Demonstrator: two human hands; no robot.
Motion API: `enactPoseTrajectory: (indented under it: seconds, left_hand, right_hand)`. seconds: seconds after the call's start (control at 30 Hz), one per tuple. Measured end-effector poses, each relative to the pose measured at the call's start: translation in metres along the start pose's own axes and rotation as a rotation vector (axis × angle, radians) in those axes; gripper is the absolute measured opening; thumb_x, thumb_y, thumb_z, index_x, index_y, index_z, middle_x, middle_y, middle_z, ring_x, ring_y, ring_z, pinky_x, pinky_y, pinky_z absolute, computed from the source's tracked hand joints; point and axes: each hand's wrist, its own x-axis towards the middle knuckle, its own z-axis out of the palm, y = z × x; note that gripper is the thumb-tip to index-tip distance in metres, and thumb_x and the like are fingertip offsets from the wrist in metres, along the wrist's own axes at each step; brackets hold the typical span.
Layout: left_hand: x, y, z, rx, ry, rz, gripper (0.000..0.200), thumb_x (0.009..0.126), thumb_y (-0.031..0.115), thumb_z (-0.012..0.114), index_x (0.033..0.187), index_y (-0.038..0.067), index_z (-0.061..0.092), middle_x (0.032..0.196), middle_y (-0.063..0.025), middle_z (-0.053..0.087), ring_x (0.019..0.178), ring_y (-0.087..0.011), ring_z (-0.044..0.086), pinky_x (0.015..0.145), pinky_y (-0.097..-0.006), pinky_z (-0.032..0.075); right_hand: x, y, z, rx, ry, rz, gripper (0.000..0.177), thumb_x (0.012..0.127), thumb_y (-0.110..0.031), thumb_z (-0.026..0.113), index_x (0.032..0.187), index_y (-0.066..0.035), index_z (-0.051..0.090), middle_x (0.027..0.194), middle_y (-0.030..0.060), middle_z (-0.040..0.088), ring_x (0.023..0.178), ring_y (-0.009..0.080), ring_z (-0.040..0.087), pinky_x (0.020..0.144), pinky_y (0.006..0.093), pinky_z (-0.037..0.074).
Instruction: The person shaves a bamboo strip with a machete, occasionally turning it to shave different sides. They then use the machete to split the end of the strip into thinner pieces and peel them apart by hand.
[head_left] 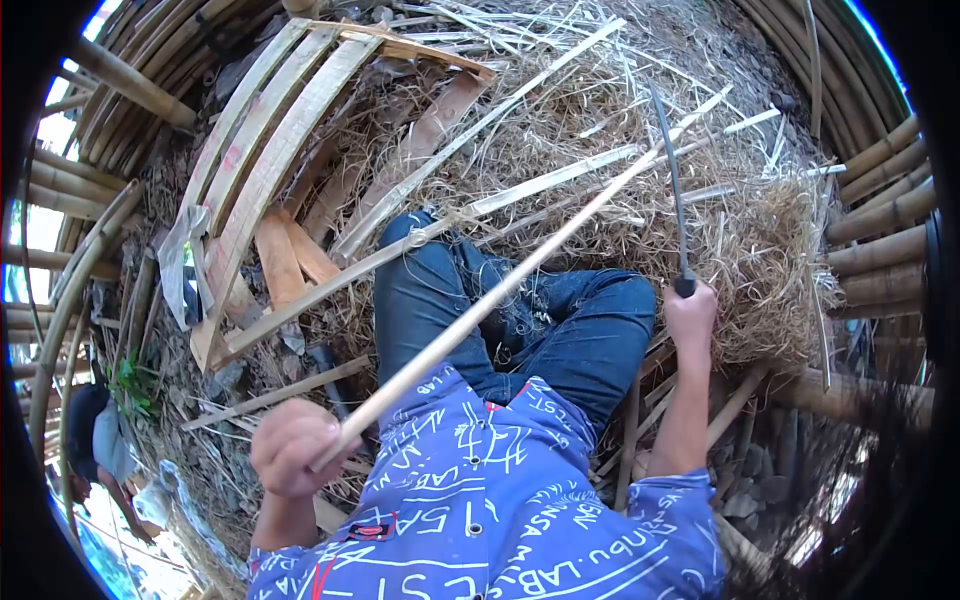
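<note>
Pale strip (480,316): there it is, slanting across the lap (600,318), and we see its far part crossing the blade beyond the lap.
Left hand (297,448): closed, fingers curled round the strip's near end, just left of the lap.
Right hand (691,312): wrapped round the handle of 1 knife (677,190), right of the lap, blade pointing away from it.
Contact: we cannot tell whether the edge bites or merely touches.
Surface: we judge the strip well along, pale and fairly even over the lap; we cannot tell whether its far part or underside needs more shaving.
Shavings (765,240): curly, heaped beyond the lap and to its right, so plenty of paring looks done.
Long strip (500,115): beyond the lap, out of both hands; we cannot judge its finish.
Slatted frame (300,125): tilted, beyond the lap to its left, 3 broad slats showing.
</note>
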Motion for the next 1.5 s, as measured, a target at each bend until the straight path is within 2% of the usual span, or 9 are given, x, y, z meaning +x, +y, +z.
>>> enactPoseTrajectory:
  seconds: [0.23, 0.37, 0.5, 0.57, 0.7, 0.9, 1.07, 1.23, 1.5]
  left_hand:
    - [0.006, 0.005, -0.001, -0.025, 0.121, -0.177, 0.027, 0.072, 0.016, 0.084, 0.082, 0.0, 0.065, 0.068, -0.0112, 0.067, 0.062, -0.0239, 0.068, 0.055, -0.0325, 0.056]
    - [0.006, 0.015, -0.005, 0.1, 0.029, -0.155, 0.023, 0.073, 0.015, 0.082, 0.084, 0.002, 0.065, 0.074, -0.0134, 0.071, 0.071, -0.0262, 0.072, 0.06, -0.0321, 0.057]
    - [0.013, 0.017, -0.007, 0.25, -0.041, -0.044, 0.023, 0.074, 0.012, 0.08, 0.089, 0.003, 0.064, 0.078, -0.0148, 0.072, 0.07, -0.0257, 0.072, 0.06, -0.0322, 0.057]
    - [0.013, 0.017, -0.007, 0.256, -0.073, 0.059, 0.024, 0.075, 0.009, 0.08, 0.092, 0.002, 0.063, 0.079, -0.0153, 0.071, 0.072, -0.0262, 0.072, 0.059, -0.0324, 0.057]
    - [0.012, 0.018, -0.008, 0.265, -0.114, 0.091, 0.026, 0.075, 0.005, 0.079, 0.094, 0.002, 0.062, 0.08, -0.0158, 0.071, 0.074, -0.0272, 0.072, 0.059, -0.0328, 0.058]
    - [0.006, 0.009, -0.007, 0.237, -0.12, 0.142, 0.028, 0.075, 0.004, 0.079, 0.096, 0.0, 0.061, 0.081, -0.0162, 0.071, 0.076, -0.0283, 0.072, 0.06, -0.0333, 0.059]
    - [0.014, 0.014, -0.005, 0.191, -0.071, 0.143, 0.027, 0.075, 0.003, 0.078, 0.095, 0.001, 0.061, 0.081, -0.0165, 0.071, 0.074, -0.0282, 0.072, 0.058, -0.034, 0.059]
    - [0.012, 0.021, -0.008, 0.211, -0.113, 0.15, 0.029, 0.074, 0.003, 0.079, 0.096, 0.001, 0.061, 0.081, -0.0174, 0.071, 0.073, -0.0291, 0.072, 0.057, -0.0338, 0.059]
    - [0.01, 0.023, -0.007, 0.208, -0.154, 0.11, 0.026, 0.076, 0.007, 0.077, 0.096, 0.001, 0.06, 0.082, -0.0165, 0.071, 0.074, -0.0287, 0.072, 0.057, -0.0336, 0.06]
  right_hand:
    - [-0.088, -0.112, 0.005, 0.512, -0.403, -0.122, 0.035, 0.075, -0.032, 0.08, 0.075, -0.001, 0.063, 0.056, 0.0075, 0.058, 0.051, 0.0119, 0.052, 0.05, 0.0316, 0.043]
    - [-0.114, -0.139, -0.005, 0.529, -0.528, -0.436, 0.047, 0.074, -0.047, 0.078, 0.076, -0.003, 0.061, 0.063, 0.0143, 0.063, 0.057, 0.031, 0.064, 0.053, 0.0378, 0.049]
    - [-0.125, -0.146, -0.014, 0.36, -0.498, -0.616, 0.045, 0.072, -0.043, 0.08, 0.081, -0.003, 0.061, 0.064, 0.0161, 0.06, 0.059, 0.0327, 0.062, 0.056, 0.0383, 0.049]
    - [-0.124, -0.143, -0.016, 0.223, -0.45, -0.681, 0.055, 0.075, -0.056, 0.072, 0.081, -0.003, 0.059, 0.066, 0.0164, 0.063, 0.063, 0.0325, 0.066, 0.055, 0.039, 0.052]
    - [-0.117, -0.126, -0.025, 0.176, -0.429, -0.62, 0.055, 0.076, -0.057, 0.071, 0.082, -0.003, 0.059, 0.068, 0.017, 0.064, 0.063, 0.0339, 0.066, 0.056, 0.0411, 0.051]
    - [-0.06, -0.061, -0.021, 0.145, -0.309, -0.194, 0.059, 0.084, -0.058, 0.063, 0.082, 0.002, 0.062, 0.061, 0.0172, 0.061, 0.061, 0.0373, 0.063, 0.056, 0.0432, 0.048]
    - [-0.081, -0.078, -0.032, 0.298, -0.427, -0.232, 0.066, 0.086, -0.064, 0.056, 0.08, 0.002, 0.06, 0.059, 0.0173, 0.058, 0.057, 0.0368, 0.06, 0.053, 0.042, 0.045]
    - [-0.132, -0.128, -0.024, 0.34, -0.465, -0.636, 0.051, 0.079, -0.052, 0.071, 0.084, -0.003, 0.061, 0.063, 0.0192, 0.06, 0.061, 0.0376, 0.063, 0.054, 0.043, 0.049]
    - [-0.087, -0.079, -0.012, 0.189, -0.285, -0.446, 0.058, 0.085, -0.06, 0.06, 0.075, -0.003, 0.059, 0.057, 0.017, 0.058, 0.056, 0.0349, 0.063, 0.052, 0.0414, 0.048]
